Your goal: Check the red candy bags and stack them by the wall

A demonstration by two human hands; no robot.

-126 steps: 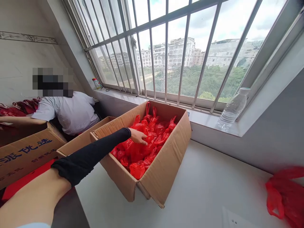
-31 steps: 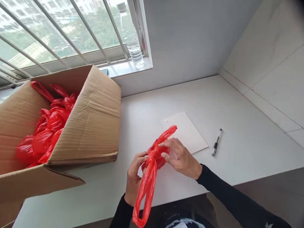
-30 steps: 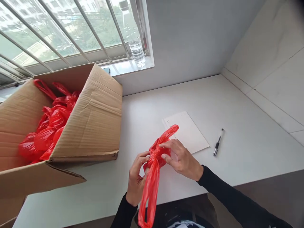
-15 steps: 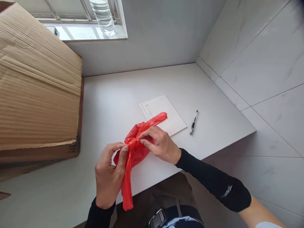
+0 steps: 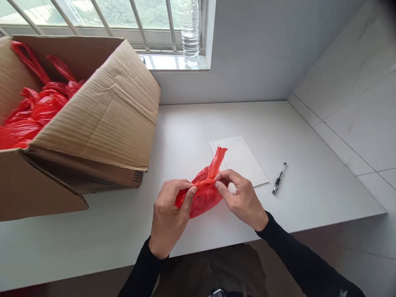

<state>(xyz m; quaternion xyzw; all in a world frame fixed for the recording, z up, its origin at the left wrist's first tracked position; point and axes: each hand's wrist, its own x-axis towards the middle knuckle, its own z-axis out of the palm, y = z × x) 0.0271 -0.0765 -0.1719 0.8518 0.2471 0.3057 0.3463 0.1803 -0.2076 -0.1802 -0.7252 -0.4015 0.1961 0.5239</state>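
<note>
A red plastic bag [image 5: 206, 202] rests near the front edge of the white table, its top gathered into a twisted strand. My left hand [image 5: 170, 212] pinches the strand's left end between thumb and index finger. At the other end, my right hand [image 5: 240, 197] pinches it the same way, so the strand stretches between both hands. One loose bag handle sticks up and away from me above the strand. Whatever the bag holds cannot be made out through the plastic.
On the left stands an open cardboard box [image 5: 102, 111] with several red plastic bags [image 5: 46, 103] inside. White paper [image 5: 247, 161] lies behind my right hand, with a pen [image 5: 279, 178] to its right. A water bottle [image 5: 189, 33] stands on the windowsill.
The view has swung left, bringing the box's inside into sight. My hands have drawn apart with the strand between them, and the handle that hung toward me no longer shows there.
</note>
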